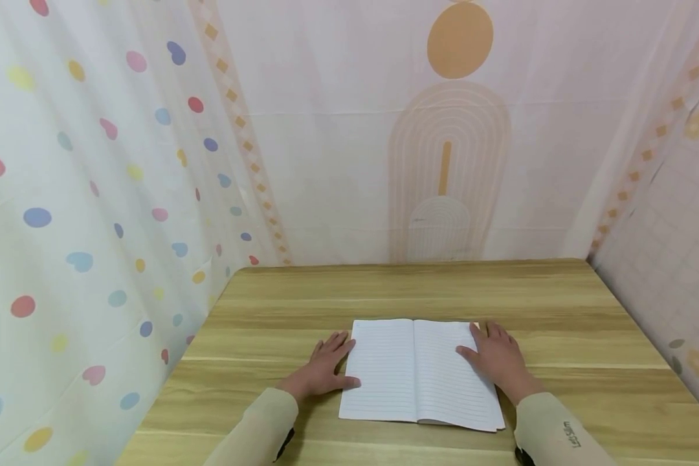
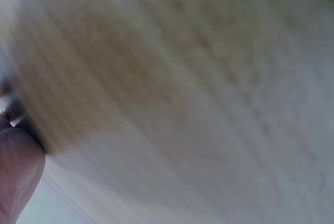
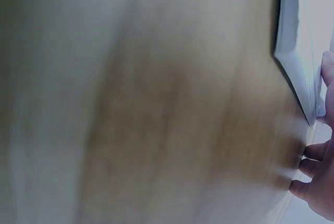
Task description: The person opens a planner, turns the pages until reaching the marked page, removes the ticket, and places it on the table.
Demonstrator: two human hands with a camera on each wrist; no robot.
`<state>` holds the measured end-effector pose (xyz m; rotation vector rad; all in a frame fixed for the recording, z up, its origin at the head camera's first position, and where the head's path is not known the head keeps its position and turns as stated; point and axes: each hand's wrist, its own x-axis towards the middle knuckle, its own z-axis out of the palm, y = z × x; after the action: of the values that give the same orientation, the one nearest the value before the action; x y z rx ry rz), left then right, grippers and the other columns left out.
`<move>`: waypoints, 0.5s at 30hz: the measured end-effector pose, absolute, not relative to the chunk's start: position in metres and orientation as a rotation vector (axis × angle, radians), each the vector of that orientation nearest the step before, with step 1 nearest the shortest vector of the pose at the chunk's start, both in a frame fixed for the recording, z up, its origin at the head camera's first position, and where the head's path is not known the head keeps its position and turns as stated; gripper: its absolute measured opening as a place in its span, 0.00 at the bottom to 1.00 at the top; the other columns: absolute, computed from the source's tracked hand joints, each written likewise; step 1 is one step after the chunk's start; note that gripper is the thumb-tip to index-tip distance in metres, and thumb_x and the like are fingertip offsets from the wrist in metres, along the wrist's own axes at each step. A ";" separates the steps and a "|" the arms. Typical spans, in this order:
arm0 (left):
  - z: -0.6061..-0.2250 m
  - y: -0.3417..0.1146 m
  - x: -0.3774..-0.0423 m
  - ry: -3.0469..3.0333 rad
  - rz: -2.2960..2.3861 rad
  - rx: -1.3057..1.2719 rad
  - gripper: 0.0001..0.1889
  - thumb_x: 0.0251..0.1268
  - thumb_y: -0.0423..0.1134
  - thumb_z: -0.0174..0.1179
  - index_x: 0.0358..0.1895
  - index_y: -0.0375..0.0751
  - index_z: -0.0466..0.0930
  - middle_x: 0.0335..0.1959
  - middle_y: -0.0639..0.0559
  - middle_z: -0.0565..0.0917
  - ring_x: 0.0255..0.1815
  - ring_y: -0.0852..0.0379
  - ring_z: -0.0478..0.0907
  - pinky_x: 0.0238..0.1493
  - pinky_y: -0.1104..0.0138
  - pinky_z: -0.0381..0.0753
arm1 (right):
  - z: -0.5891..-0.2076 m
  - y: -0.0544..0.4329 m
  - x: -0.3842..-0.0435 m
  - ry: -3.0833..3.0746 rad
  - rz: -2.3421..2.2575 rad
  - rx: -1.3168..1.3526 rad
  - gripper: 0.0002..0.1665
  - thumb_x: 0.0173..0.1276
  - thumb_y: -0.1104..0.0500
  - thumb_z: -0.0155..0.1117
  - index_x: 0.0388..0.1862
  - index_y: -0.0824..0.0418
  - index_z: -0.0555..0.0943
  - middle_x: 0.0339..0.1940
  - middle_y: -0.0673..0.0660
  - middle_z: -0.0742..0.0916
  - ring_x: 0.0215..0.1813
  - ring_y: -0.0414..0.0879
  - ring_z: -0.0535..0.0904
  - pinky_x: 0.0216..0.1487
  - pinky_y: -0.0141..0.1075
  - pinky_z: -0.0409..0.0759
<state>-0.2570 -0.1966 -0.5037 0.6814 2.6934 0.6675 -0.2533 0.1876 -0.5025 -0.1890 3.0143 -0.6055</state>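
An open notebook (image 1: 384, 369) with blank lined pages lies flat on the wooden table, its spine running away from me. My left hand (image 1: 323, 369) rests at its left edge, fingers spread, the thumb lying on the left page. On the other side, my right hand (image 1: 498, 356) touches the upper right edge, thumb and forefinger on the right page, the other fingers toward the table. The right wrist view shows the notebook's page edges (image 3: 289, 25) beside the right hand (image 3: 321, 177). In the left wrist view only part of the left hand (image 2: 21, 172) shows, over blurred wood.
The wooden table (image 1: 256, 310) extends around the notebook to a far edge. Behind it hangs a pale curtain (image 1: 326, 162) with an arch pattern. A dotted curtain (image 1: 93, 194) is on the left, and a grid-patterned one (image 1: 676, 259) on the right.
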 end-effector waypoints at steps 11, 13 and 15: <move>-0.507 -0.199 -0.259 2.698 0.649 0.677 0.48 0.63 0.61 0.63 0.78 0.37 0.54 0.80 0.39 0.46 0.80 0.41 0.38 0.75 0.43 0.36 | -0.501 0.183 -0.251 3.099 -0.752 -0.245 0.30 0.71 0.49 0.63 0.65 0.67 0.77 0.67 0.78 0.70 0.69 0.74 0.62 0.64 0.69 0.59; -0.506 -0.198 -0.259 2.696 0.649 0.676 0.48 0.63 0.61 0.63 0.78 0.37 0.54 0.80 0.39 0.46 0.80 0.41 0.38 0.75 0.43 0.36 | -0.500 0.182 -0.251 3.139 -0.767 -0.255 0.28 0.70 0.51 0.65 0.62 0.67 0.79 0.65 0.77 0.73 0.66 0.73 0.66 0.61 0.68 0.62; -0.504 -0.198 -0.258 2.694 0.650 0.675 0.48 0.63 0.61 0.64 0.78 0.37 0.54 0.80 0.39 0.46 0.80 0.40 0.38 0.75 0.43 0.36 | -0.500 0.181 -0.251 3.171 -0.774 -0.251 0.26 0.68 0.53 0.67 0.60 0.66 0.81 0.62 0.76 0.76 0.64 0.72 0.70 0.58 0.66 0.65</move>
<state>-0.2580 -0.1979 -0.5045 0.6747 2.6939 0.6497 -0.2513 0.1808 -0.5001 -0.2506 3.1710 -0.7744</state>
